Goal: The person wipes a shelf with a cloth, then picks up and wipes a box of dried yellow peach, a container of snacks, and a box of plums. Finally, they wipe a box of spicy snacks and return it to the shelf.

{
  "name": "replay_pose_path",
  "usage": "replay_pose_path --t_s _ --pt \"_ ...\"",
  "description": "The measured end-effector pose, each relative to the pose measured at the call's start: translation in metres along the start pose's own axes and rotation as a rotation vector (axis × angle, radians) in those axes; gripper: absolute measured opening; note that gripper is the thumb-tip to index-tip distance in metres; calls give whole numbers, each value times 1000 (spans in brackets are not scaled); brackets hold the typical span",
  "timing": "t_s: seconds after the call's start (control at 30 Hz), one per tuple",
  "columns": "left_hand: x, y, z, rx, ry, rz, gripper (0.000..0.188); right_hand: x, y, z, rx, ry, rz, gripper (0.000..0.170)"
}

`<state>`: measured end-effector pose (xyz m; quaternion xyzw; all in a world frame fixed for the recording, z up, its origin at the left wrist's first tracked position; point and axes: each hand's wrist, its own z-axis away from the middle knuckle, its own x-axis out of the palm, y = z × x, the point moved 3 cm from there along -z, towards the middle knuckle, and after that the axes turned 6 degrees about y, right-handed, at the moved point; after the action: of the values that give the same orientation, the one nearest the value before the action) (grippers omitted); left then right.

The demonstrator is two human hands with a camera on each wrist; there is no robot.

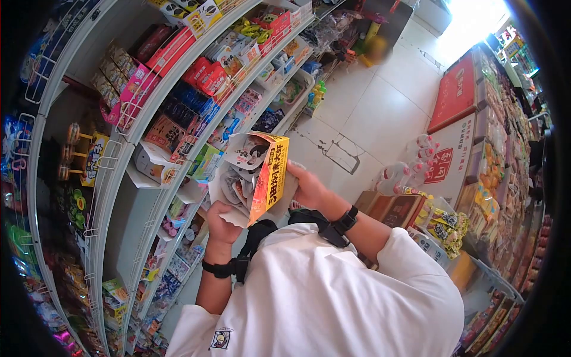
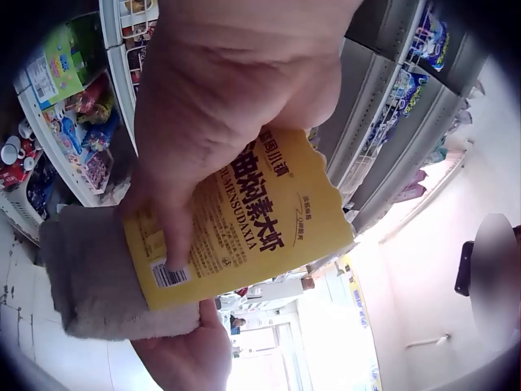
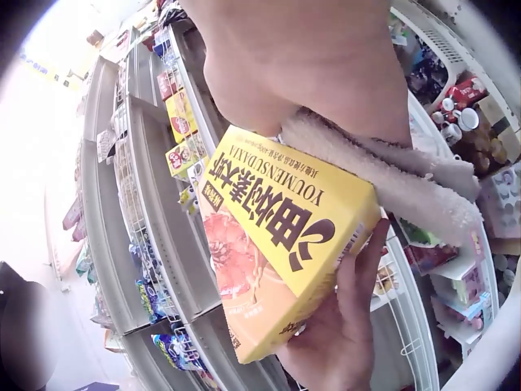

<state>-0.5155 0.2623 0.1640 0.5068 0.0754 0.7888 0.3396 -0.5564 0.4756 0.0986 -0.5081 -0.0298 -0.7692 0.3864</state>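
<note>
Left hand point(image 2: 232, 102) gripped YOUMENSUDAXIA carton point(image 3: 269, 216), apparently steadying it. Right hand point(image 1: 310, 187) clasped grey cloth point(image 2: 102, 273) against it, presumably wiping.

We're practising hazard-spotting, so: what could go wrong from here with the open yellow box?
The yellow box is open at the top, so the packets inside might spill if it tips. The right hand holds a grey cloth against the box, which could make its grip less sure. Finally, goods crowd the shelves beside the person, so a careless swing might knock some down.
</note>
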Motion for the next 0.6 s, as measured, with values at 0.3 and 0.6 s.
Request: replay_pose_path --t_s 0.3,0.6 --pt "-20 11 3 -62 85 -175 59 -8 -6 5 114 21 59 44" --pt "-63 35 12 -84 248 -357 55 1 -53 9 -34 -38 34 53"
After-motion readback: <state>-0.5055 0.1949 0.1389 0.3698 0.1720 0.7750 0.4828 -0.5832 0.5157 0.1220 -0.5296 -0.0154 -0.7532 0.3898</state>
